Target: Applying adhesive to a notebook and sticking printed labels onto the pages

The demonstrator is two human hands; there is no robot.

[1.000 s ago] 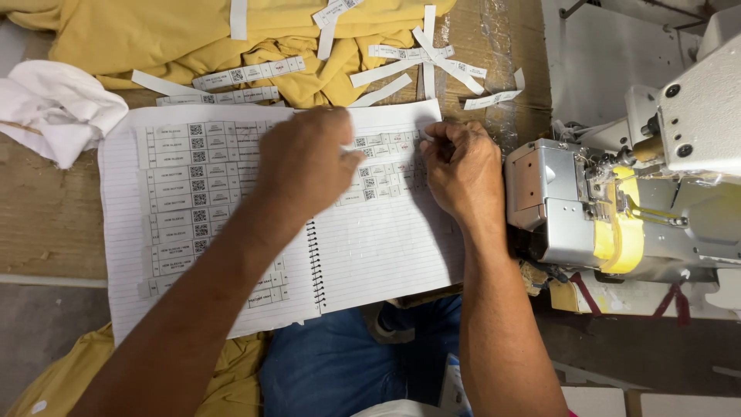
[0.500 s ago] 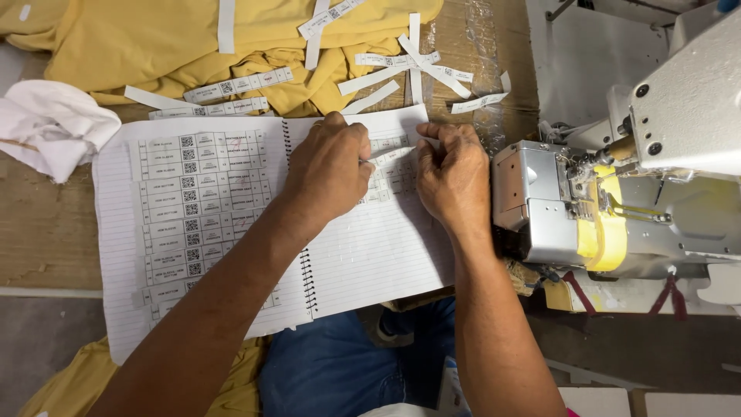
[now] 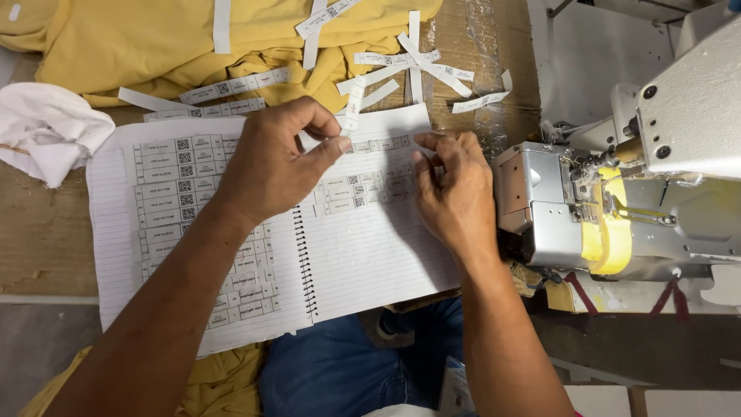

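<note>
Our left hand (image 3: 270,166) reaches across the open spiral notebook (image 3: 340,262), thumb and forefinger pinching a narrow white label strip (image 3: 353,108) upright above the page; our right hand (image 3: 455,189) presses curled fingertips on stuck labels.

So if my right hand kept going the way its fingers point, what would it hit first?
The right hand points up and left over the notebook. It would likely meet the label strip pinched in the left hand first, though depth is unclear.

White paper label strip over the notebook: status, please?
Left hand pinches white paper label strip upright. Right hand presses stuck labels on open spiral notebook. Loose strips, yellow cloth beyond; nothing blocking.
</note>
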